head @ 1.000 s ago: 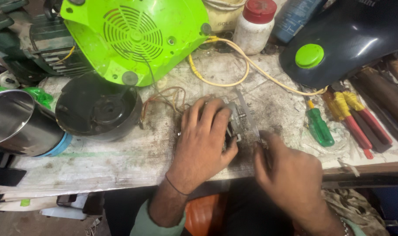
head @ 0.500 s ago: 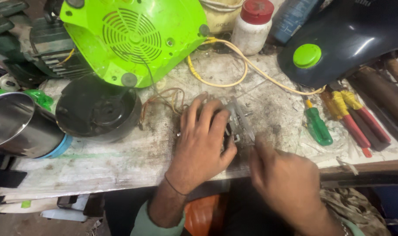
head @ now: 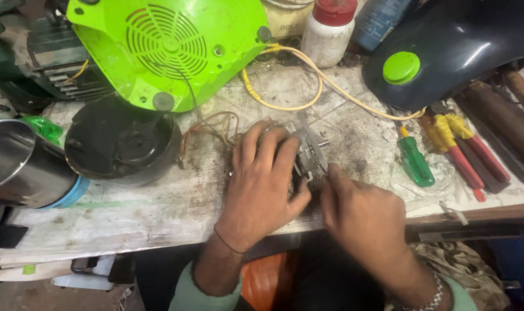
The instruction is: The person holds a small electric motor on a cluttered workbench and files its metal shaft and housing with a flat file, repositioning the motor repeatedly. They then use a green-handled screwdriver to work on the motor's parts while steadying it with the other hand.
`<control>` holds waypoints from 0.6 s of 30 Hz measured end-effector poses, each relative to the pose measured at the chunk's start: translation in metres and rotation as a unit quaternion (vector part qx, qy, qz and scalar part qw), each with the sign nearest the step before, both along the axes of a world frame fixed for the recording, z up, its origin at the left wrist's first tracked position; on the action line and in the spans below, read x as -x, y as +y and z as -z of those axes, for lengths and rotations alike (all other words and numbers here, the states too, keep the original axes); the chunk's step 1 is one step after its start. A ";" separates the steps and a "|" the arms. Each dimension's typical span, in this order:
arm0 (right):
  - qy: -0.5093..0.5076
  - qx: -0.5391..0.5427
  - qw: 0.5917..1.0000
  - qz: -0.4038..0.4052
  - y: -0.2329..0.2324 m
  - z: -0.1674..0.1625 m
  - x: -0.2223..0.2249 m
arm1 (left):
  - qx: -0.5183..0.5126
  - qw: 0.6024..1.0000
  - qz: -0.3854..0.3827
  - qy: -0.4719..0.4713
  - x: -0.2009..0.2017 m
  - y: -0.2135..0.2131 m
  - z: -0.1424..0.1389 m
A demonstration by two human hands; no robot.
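My left hand (head: 263,183) lies palm-down over a small electric motor (head: 308,151) on the worn white workbench (head: 129,213), fingers wrapped on it. Only the motor's metal frame shows past my fingers. My right hand (head: 362,216) is at the motor's right side, fingertips pinching at its frame; what they hold is hidden. Thin brown wires (head: 213,128) run from the motor toward the bright green appliance housing (head: 170,49) lying at the back.
A black round base (head: 124,144) and a steel jar (head: 17,167) sit at left. A yellow cord (head: 296,80), a white bottle with red cap (head: 330,31) and a dark cover with green knob (head: 452,46) are behind. Screwdrivers (head: 440,152) lie at right.
My right hand has moved up from below the bench edge to the motor's right side. My left hand has stayed on the motor.
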State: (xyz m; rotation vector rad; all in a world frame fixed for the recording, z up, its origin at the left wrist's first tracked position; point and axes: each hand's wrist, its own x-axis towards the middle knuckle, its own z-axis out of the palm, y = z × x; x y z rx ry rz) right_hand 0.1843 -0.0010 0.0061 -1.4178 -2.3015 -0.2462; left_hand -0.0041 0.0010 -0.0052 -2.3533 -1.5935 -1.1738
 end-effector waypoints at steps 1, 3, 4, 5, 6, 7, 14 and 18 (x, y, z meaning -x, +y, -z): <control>-0.015 0.015 1.000 0.008 -0.001 -0.003 0.001 | 0.003 1.000 0.002 -0.004 0.001 0.000 0.000; -0.048 0.044 0.998 0.023 -0.008 -0.010 -0.001 | 0.007 1.000 0.005 -0.015 0.001 -0.001 0.000; -0.048 0.046 0.997 0.026 -0.006 -0.011 0.001 | 0.004 1.000 0.005 -0.013 0.002 -0.001 0.000; -0.051 0.048 0.997 0.028 -0.007 -0.012 0.000 | 0.002 1.000 0.006 -0.014 0.002 -0.001 0.000; -0.054 0.050 0.997 0.032 -0.007 -0.012 0.000 | 0.000 1.000 0.007 -0.015 0.001 -0.002 0.000; -0.034 0.026 0.999 0.018 -0.006 -0.011 0.000 | 0.001 1.000 0.003 -0.015 0.001 -0.002 0.001; -0.097 0.075 0.991 0.050 -0.010 -0.012 -0.005 | -0.005 1.000 -0.006 -0.009 0.000 -0.002 -0.001; -0.024 -0.035 0.999 0.027 -0.002 -0.013 0.000 | -0.004 1.000 -0.001 0.000 0.000 -0.001 -0.001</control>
